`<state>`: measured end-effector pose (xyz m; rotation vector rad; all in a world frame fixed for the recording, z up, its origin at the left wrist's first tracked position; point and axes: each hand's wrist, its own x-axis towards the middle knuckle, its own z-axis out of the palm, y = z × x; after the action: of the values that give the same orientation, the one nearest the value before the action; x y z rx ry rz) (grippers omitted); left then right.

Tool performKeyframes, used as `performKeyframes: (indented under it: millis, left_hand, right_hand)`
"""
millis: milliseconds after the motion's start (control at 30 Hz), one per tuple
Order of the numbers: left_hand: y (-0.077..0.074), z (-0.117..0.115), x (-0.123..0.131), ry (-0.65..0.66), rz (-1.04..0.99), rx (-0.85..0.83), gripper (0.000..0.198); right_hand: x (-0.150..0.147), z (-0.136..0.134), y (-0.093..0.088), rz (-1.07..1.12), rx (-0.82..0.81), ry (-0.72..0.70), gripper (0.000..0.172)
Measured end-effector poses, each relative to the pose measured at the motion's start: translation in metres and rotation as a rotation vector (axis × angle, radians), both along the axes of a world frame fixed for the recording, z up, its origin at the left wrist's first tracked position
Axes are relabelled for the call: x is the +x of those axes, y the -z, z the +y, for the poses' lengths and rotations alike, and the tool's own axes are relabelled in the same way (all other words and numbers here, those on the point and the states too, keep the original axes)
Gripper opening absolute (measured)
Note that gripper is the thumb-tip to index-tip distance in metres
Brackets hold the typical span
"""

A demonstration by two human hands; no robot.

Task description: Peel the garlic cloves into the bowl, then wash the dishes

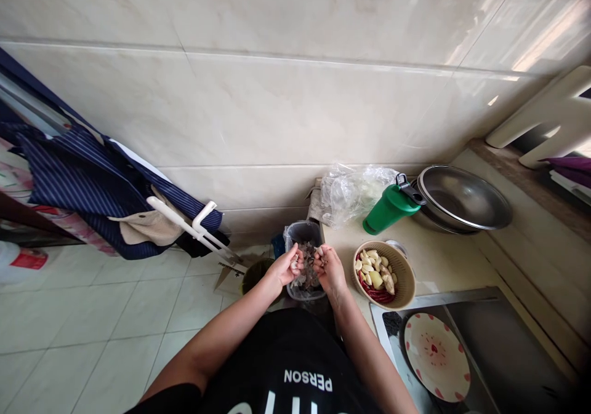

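Your left hand (289, 267) and right hand (329, 269) each pinch a small pale piece above the lined bin (308, 230).
Both pieces, mostly covered by your curled fingers, are too small to name; your hands also hide some scraps (306, 278) below. Your left forearm partly blocks an olive bucket (250, 275). Right, on the counter (438, 260), a basket (405, 283) holds peeled garlic cloves (367, 269); beyond, a green shaker bottle (390, 210) overlaps a metal bowl (466, 199).
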<state>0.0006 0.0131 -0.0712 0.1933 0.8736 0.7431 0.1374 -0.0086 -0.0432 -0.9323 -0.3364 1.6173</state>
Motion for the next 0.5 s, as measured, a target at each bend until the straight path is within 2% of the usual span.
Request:
performKeyframes:
  millis: [100, 200, 367, 433, 500]
  left_hand:
    - [-0.001, -0.001, 0.000, -0.140, -0.113, -0.050, 0.020]
    - [-0.005, -0.002, 0.001, -0.220, -0.169, -0.034, 0.009]
    - [-0.015, -0.005, 0.000, -0.249, -0.264, -0.028, 0.015]
    - [-0.021, -0.007, 0.000, -0.242, -0.303, -0.034, 0.024]
    - [-0.027, -0.009, 0.001, -0.221, -0.336, -0.016, 0.031]
  right_hand:
    - [-0.004, -0.003, -0.009, -0.315, 0.126, -0.016, 0.019]
    - [-0.009, -0.005, -0.022, -0.689, 0.287, -0.030, 0.019]
    - [-0.023, -0.008, -0.041, -1.226, 0.524, -0.154, 0.019]
    - [-0.030, -0.009, -0.044, -1.509, 0.534, -0.228, 0.021]
    - [-0.037, -0.009, -0.045, -1.772, 0.473, -0.307, 0.024]
